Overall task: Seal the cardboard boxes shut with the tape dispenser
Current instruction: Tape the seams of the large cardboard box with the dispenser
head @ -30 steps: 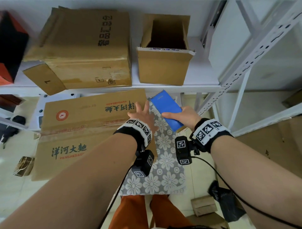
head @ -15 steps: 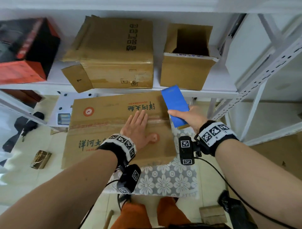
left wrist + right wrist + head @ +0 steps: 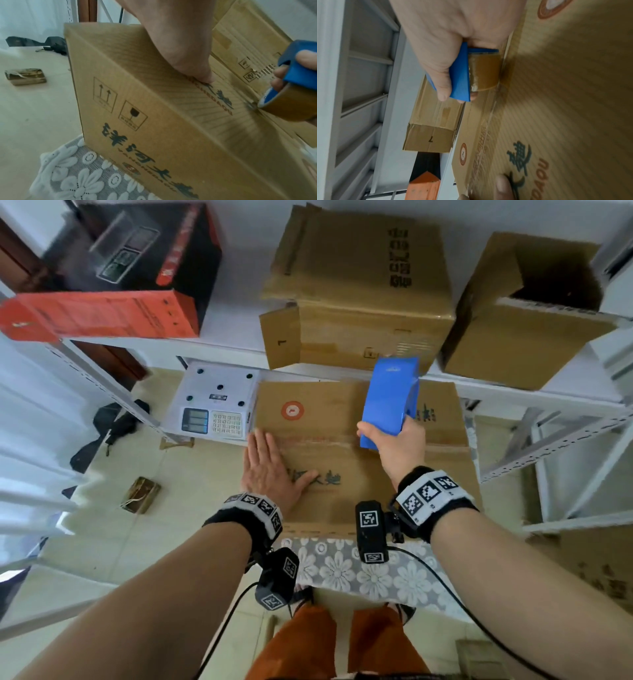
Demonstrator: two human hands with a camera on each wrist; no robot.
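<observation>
A printed cardboard box stands on a flower-patterned cloth, flaps closed, with tape along its middle seam. My left hand lies flat with straight fingers on the box's left top; its thumb presses the near flap. My right hand grips the blue tape dispenser over the seam. The brown tape roll touches the box top at the seam. In the left wrist view the dispenser sits at the right edge.
On the white shelf behind stand a closed cardboard box, an open box and a red and black box. A white scale sits left of the box. A small bundle lies on the floor.
My left hand slid left across the box top to its left end. My right hand carried the dispenser from the box's right edge onto the seam, roll now touching the cardboard.
</observation>
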